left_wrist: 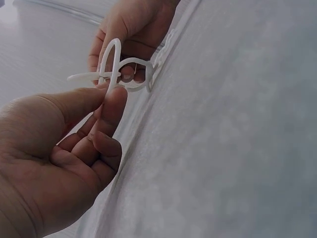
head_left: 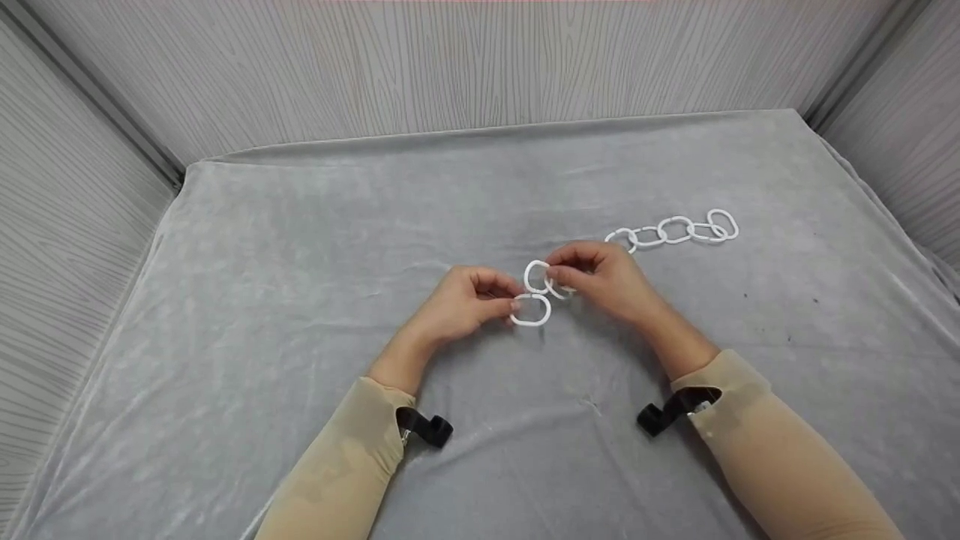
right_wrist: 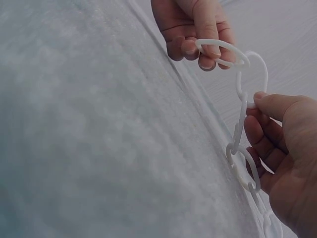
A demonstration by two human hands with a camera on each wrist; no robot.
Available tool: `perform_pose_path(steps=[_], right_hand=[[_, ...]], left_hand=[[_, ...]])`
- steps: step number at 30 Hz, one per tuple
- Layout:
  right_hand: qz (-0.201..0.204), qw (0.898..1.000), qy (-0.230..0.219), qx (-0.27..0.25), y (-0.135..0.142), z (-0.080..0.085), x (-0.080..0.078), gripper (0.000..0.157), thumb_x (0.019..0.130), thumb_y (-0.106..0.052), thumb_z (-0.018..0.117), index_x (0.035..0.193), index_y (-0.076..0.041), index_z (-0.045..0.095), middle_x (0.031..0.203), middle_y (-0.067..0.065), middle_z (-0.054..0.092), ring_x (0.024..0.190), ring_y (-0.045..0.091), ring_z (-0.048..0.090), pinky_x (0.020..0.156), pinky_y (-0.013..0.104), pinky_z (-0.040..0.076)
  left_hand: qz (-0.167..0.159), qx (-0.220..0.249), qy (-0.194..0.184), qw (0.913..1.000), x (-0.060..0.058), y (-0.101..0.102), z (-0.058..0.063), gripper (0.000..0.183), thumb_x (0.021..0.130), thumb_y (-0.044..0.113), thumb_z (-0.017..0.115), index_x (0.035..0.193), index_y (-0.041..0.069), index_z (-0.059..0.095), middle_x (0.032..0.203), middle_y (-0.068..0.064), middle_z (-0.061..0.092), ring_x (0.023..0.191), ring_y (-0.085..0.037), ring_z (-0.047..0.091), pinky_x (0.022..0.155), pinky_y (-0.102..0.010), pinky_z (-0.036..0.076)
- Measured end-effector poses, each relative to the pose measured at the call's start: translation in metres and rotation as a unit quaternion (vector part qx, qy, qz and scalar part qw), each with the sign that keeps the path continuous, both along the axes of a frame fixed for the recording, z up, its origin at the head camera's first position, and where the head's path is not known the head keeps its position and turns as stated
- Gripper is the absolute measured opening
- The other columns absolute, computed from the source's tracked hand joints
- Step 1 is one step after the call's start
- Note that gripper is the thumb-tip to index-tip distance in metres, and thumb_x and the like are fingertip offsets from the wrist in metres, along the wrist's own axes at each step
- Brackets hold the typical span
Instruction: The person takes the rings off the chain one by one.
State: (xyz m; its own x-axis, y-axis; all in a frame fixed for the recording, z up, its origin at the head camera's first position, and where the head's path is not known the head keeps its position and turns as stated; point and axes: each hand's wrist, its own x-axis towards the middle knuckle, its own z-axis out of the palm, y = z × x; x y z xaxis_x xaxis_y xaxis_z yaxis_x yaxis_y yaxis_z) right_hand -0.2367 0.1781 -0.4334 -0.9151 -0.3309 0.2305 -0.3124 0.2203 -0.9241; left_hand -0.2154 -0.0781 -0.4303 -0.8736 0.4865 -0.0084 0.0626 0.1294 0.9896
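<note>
Left of centre: left hand [head_left: 469, 304], thumb and fingertips closed in a pinch on the white end link [head_left: 531, 324]. Grip is on the link's outer side, probably to leave its inner side exposed. Centre: the end link meets the neighbouring link [head_left: 526, 277]; they look hooked together, though the crossing is too small to confirm. Right of centre: right hand [head_left: 604, 281], thumb and forefinger pinching the neighbouring link, presumably to steady it. Right of frame, above the right hand: remaining chain [head_left: 663, 232] lies trailing across the grey cloth-covered desk [head_left: 300, 262], its weight apparently borne there.
</note>
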Motion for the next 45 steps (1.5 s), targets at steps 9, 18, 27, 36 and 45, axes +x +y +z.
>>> perform_pose_path(steps=[9,18,27,36,45], right_hand=[[-0.024,0.999,0.027,-0.029,-0.001,-0.002,-0.002,0.011,0.096,-0.003,0.077,0.105,0.003,0.079,0.088,0.009,0.074,0.076,0.011,0.064,0.070,0.021,0.052],[-0.043,0.998,0.023,-0.049,-0.002,-0.002,-0.004,0.014,0.095,0.000,0.077,0.107,0.007,0.077,0.092,0.012,0.074,0.078,0.012,0.066,0.073,0.021,0.054],[-0.055,0.997,0.027,-0.043,-0.002,-0.003,-0.004,0.013,0.095,-0.001,0.078,0.106,0.004,0.078,0.093,0.013,0.075,0.079,0.012,0.067,0.073,0.021,0.054],[-0.053,0.997,0.028,-0.043,-0.002,-0.003,-0.003,0.013,0.095,-0.001,0.077,0.106,0.006,0.078,0.092,0.015,0.075,0.078,0.011,0.067,0.071,0.020,0.054],[-0.054,0.997,0.033,-0.050,0.000,-0.002,-0.002,0.010,0.094,0.003,0.077,0.104,0.005,0.078,0.092,0.016,0.075,0.077,0.010,0.066,0.071,0.020,0.053]], left_hand=[[0.017,-0.016,0.006,0.9997,-0.001,-0.006,0.004,0.016,0.094,0.000,0.076,0.109,-0.006,0.077,0.093,-0.009,0.076,0.073,-0.015,0.072,0.073,-0.031,0.060],[0.048,-0.033,0.017,0.9982,-0.002,-0.012,0.012,0.019,0.095,0.000,0.075,0.112,-0.009,0.076,0.095,-0.010,0.077,0.074,-0.015,0.073,0.072,-0.032,0.058],[0.087,-0.033,0.008,0.9956,-0.006,-0.024,0.028,0.022,0.094,0.000,0.077,0.114,-0.010,0.075,0.101,-0.021,0.077,0.074,-0.018,0.074,0.081,-0.044,0.061],[0.111,-0.060,0.024,0.9918,-0.015,-0.048,0.043,0.018,0.095,0.002,0.078,0.112,-0.003,0.077,0.102,-0.015,0.077,0.078,-0.022,0.074,0.087,-0.049,0.058],[0.130,-0.078,0.034,0.9878,-0.025,-0.067,0.052,0.019,0.095,0.000,0.077,0.114,-0.005,0.076,0.101,-0.012,0.076,0.080,-0.024,0.073,0.089,-0.050,0.059]])
